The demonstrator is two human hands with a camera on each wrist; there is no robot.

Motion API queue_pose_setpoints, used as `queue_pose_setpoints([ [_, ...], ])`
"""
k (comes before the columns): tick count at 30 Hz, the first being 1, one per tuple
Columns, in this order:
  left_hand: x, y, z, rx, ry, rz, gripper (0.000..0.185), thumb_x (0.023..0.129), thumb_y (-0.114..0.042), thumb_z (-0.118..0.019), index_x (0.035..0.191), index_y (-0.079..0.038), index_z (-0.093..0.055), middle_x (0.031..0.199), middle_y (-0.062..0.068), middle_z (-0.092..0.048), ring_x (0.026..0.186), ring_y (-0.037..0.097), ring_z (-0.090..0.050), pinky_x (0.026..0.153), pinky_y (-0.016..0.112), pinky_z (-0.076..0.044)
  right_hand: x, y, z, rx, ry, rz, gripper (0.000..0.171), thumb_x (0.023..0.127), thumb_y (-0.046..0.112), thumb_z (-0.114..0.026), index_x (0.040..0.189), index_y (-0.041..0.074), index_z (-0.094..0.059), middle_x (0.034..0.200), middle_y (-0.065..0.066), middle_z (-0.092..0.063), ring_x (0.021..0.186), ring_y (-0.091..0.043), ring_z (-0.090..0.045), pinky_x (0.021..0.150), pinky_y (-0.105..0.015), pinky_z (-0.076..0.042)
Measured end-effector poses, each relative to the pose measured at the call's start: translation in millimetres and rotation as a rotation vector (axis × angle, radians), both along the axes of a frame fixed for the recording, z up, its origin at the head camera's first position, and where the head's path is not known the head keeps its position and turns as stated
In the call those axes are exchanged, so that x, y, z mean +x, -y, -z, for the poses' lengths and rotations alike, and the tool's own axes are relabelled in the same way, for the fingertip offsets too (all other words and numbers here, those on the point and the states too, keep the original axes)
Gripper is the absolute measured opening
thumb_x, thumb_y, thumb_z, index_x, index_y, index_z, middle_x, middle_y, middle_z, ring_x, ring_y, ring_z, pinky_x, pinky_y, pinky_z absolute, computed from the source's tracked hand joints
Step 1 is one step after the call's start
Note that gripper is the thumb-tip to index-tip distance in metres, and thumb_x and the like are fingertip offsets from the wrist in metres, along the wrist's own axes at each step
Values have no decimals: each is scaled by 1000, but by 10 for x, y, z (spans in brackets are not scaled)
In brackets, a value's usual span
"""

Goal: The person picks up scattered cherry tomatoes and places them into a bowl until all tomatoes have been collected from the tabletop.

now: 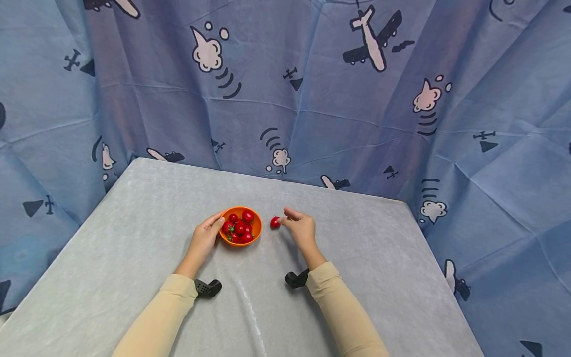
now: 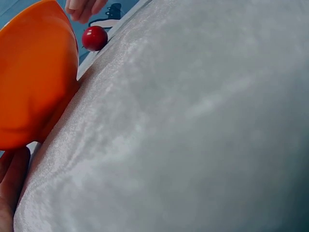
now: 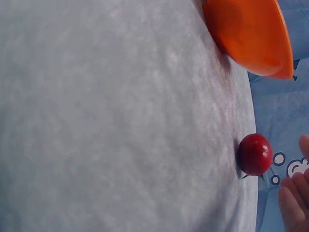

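Observation:
An orange bowl (image 1: 257, 235) stands on the table with several red cherry tomatoes (image 1: 240, 228) inside, some showing green stems. My left hand (image 1: 205, 241) holds the bowl at its left side, thumb on the rim and fingers along the outer wall. To the right of the bowl, a single cherry tomato (image 3: 254, 154) lies on the cloth. Just beyond that tomato is my right hand (image 1: 302, 231), fingers apart from the thumb and nothing held. In the right wrist view a gap shows between the fingers (image 3: 293, 203) and the tomato.
A pale grey cloth covers the table (image 1: 250, 307). Behind and beside it hangs a blue curtain (image 1: 267, 99) printed with planes and clouds. Each wrist wears a black camera mount (image 1: 207, 288).

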State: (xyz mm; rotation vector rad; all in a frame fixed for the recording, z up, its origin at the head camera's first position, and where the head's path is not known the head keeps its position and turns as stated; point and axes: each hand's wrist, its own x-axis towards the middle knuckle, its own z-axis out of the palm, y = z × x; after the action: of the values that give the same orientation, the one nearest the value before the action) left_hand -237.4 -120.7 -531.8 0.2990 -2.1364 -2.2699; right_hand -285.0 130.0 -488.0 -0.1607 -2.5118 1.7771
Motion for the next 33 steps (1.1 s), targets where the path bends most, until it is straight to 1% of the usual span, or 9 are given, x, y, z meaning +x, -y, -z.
queue_pose_setpoints([
  [4, 14, -2, -14, -1, 2, -1, 45, 103, -29, -54, 142, -6, -54, 149, 11, -52, 144, 18, -40, 121, 37, -33, -18, -9, 40, -7, 23, -22, 44, 80, 9, -78, 122, -1, -70, 123, -16, -70, 119, -30, -65, 100, -42, -55],
  [10, 22, -2, -29, 13, 2, 0, 46, 103, -29, -54, 142, -6, -54, 149, 12, -52, 143, 18, -41, 121, 36, -33, -53, 0, 97, -12, 68, -12, 47, 79, 11, -82, 123, 2, -70, 124, -13, -71, 121, -28, -65, 101, -40, -54],
  [14, 13, 1, -17, -2, 2, -3, 45, 103, -30, -54, 142, -6, -55, 148, 11, -53, 142, 17, -42, 120, 36, -34, -69, 23, 120, -4, 83, -16, 50, 78, 9, -82, 126, 1, -68, 126, -15, -69, 124, -30, -62, 104, -41, -52],
  [17, 8, 3, 0, -13, 2, -5, 45, 103, -30, -54, 142, -7, -55, 148, 11, -53, 143, 18, -42, 120, 37, -35, -77, 37, 138, 11, 85, -22, 53, 79, 8, -82, 128, 1, -66, 130, -15, -67, 126, -31, -60, 107, -42, -50],
  [23, 13, 6, 15, -13, 1, -5, 45, 103, -29, -54, 142, -6, -55, 149, 11, -52, 144, 19, -41, 120, 37, -35, -86, 61, 168, 31, 75, -47, 55, 78, 8, -83, 129, -1, -65, 132, -16, -65, 127, -32, -59, 107, -44, -49],
  [28, 14, 9, 10, -15, 8, -1, 45, 103, -30, -54, 142, -7, -55, 149, 11, -52, 144, 18, -41, 120, 37, -35, -92, 88, 190, 34, 89, -39, 56, 77, 8, -84, 129, 0, -65, 133, -14, -65, 129, -29, -59, 109, -41, -48],
  [33, 12, 6, 13, -16, 10, 1, 45, 103, -31, -54, 141, -8, -56, 149, 10, -53, 143, 18, -42, 120, 37, -35, -96, 103, 219, 57, 68, -40, 55, 76, 6, -84, 128, -1, -66, 133, -14, -65, 128, -28, -60, 108, -40, -49],
])
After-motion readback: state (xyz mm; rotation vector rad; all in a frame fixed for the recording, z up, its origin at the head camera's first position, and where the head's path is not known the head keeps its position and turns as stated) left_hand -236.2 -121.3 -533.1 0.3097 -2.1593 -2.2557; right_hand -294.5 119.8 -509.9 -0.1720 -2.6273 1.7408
